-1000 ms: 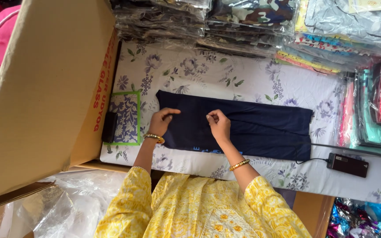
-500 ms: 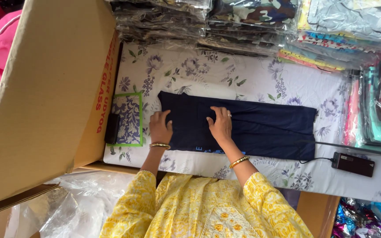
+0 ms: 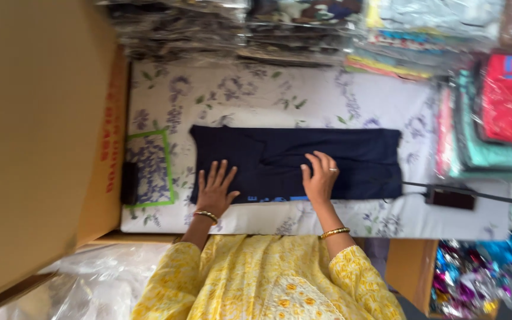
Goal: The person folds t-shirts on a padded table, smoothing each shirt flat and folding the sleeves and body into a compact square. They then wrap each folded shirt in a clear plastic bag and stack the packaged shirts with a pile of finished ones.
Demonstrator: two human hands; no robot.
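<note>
Floral-sheeted table (image 3: 327,101) among stacked packaged clothes (image 3: 481,112)

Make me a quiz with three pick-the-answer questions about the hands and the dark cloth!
1. Where does the left hand lie?
A. on the cloth's left end
B. on the cardboard box
C. on the plastic packs

2. What colour is the folded cloth?
A. red
B. navy blue
C. yellow

3. How is the right hand?
A. clenched in a fist
B. lifted in the air
C. flat, fingers spread on the cloth

Answers: 1 A, its palm rests on the cloth's left end. 2 B, the cloth is dark navy. 3 C, its fingers lie spread on the fabric.
</note>
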